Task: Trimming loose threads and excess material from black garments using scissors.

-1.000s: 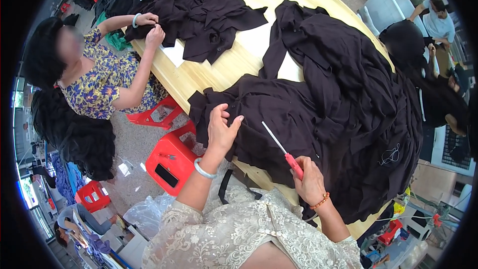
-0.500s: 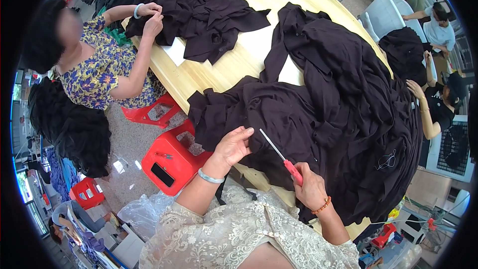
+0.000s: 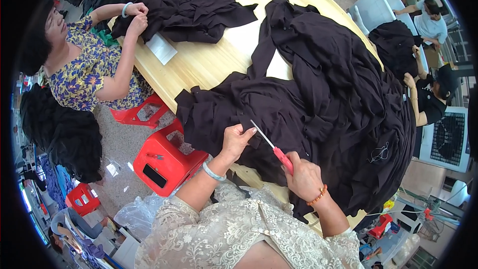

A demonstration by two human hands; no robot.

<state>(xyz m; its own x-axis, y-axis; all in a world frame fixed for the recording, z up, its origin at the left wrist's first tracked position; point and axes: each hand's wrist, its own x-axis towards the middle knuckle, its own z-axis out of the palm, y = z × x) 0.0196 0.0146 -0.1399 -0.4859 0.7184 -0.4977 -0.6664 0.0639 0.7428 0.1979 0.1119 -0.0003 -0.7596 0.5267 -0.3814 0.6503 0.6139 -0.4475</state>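
Black garments lie heaped on the table in front of me. My left hand, a pale bangle at its wrist, is closed at the near edge of the heap and pinches the dark cloth between thumb and fingers. My right hand, wearing a beaded bracelet, grips a red-handled tool with a long thin metal blade. Its tip points up and left, close beside my left thumb. Whether the blade touches the cloth I cannot tell. A tangle of pale thread rests on the garments at the right.
A pale wooden table bears another black garment, worked by a seated person at the left. A red stool near my left elbow holds a phone. Further people stand at the right near white bins.
The tool's tip has come closer to my left thumb. My left fingers have curled in more. Across the table, a flap of the other person's garment has moved off a white sheet.
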